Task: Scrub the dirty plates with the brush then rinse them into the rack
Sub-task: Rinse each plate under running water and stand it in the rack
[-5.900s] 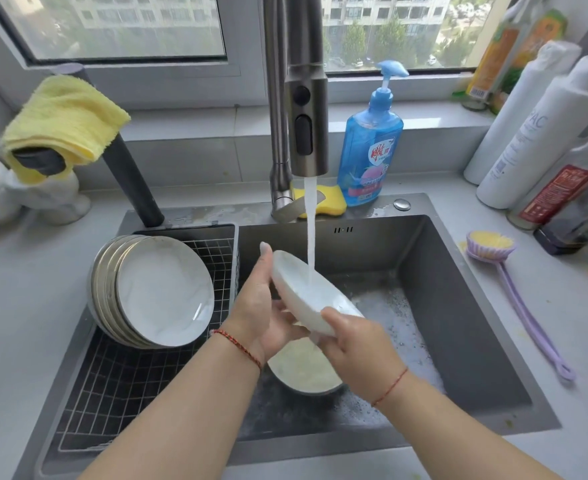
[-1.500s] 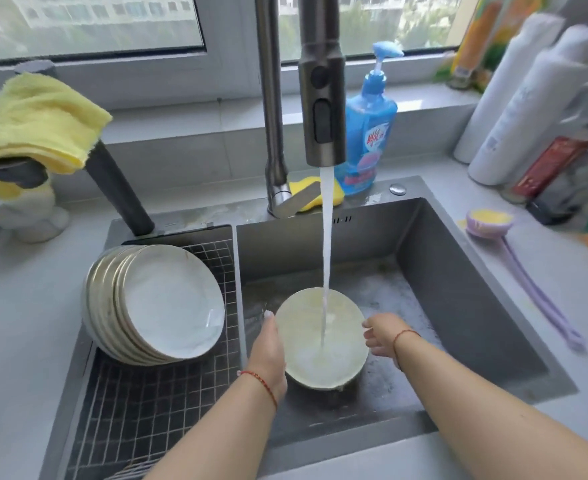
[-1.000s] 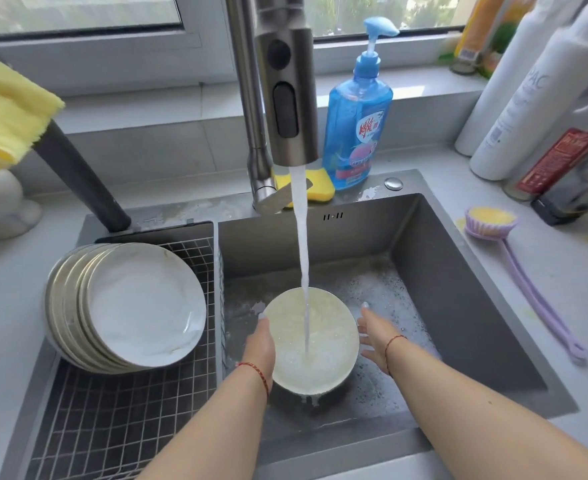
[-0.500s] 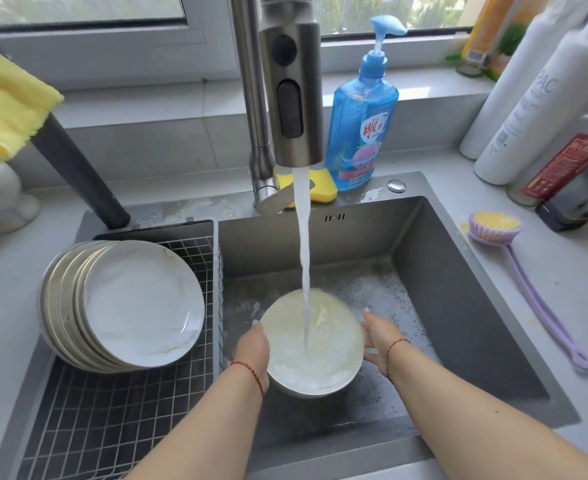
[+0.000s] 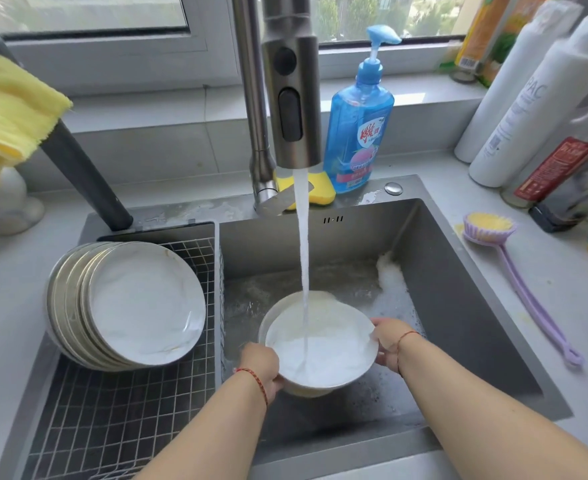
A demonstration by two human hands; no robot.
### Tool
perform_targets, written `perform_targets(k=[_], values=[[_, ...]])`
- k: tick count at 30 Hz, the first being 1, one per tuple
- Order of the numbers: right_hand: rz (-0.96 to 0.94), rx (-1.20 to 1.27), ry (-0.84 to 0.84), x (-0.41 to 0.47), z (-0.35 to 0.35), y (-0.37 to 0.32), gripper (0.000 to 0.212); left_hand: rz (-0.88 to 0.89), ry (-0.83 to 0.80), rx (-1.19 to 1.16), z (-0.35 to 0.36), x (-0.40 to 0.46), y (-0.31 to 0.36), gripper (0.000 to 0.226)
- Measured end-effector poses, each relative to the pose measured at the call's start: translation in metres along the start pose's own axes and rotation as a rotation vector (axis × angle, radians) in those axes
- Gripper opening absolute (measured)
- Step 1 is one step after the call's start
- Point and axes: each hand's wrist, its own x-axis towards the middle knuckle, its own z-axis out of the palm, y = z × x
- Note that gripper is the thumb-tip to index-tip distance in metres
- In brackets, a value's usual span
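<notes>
Plate (image 5: 334,355) held low in sink basin (image 5: 459,306) under faucet stream (image 5: 303,254), left hand (image 5: 261,367) and right hand (image 5: 388,342) gripping opposite rims, fingertips hidden beneath; second plate (image 5: 278,311) mostly covered behind; rack stack (image 5: 130,303) left.

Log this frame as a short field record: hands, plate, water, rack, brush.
left hand: grips near-left rim of the plate
right hand: grips right rim of the plate
plate: lifted over another plate in the sink
water stream: running from faucet onto the held plate
rack: stack of plates leaning on edge
dish brush: on counter right of sink, untouched
</notes>
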Motion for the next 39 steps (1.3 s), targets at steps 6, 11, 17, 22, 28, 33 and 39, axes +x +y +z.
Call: perform_targets(k=[6, 11, 17, 22, 28, 33, 39], values=[[-0.255, 0.113, -0.050, -0.018, -0.013, -0.024, 0.050, 0.015, -0.139, -0.331, 0.002, -0.037, 0.003, 0.044], [-0.353, 0.181, -0.098, -0.032, -0.013, -0.032, 0.046, 0.047, -0.209, -0.491, -0.006, -0.069, 0.019, 0.025], [-0.309, 0.194, -0.145, -0.040, -0.008, -0.026, 0.046, 0.043, -0.351, -0.569, -0.018, -0.082, 0.022, 0.038], [-0.340, 0.149, -0.112, -0.044, -0.003, -0.018, 0.045, 0.045, -0.459, -0.534, -0.020, -0.089, 0.012, 0.038], [-0.763, -0.694, 0.130, -0.069, -0.001, -0.011, 0.031, 0.113, -0.390, -0.502, -0.029, -0.089, 0.013, 0.042], [-0.879, -1.439, 0.075, -0.102, 0.014, 0.009, 0.080, 0.183, -0.365, -0.501, -0.036, -0.096, 0.016, 0.039], [-0.818, -1.129, -0.374, -0.136, 0.047, 0.016, 0.049, 0.223, -0.398, -0.470, -0.034, -0.103, 0.015, 0.046]])
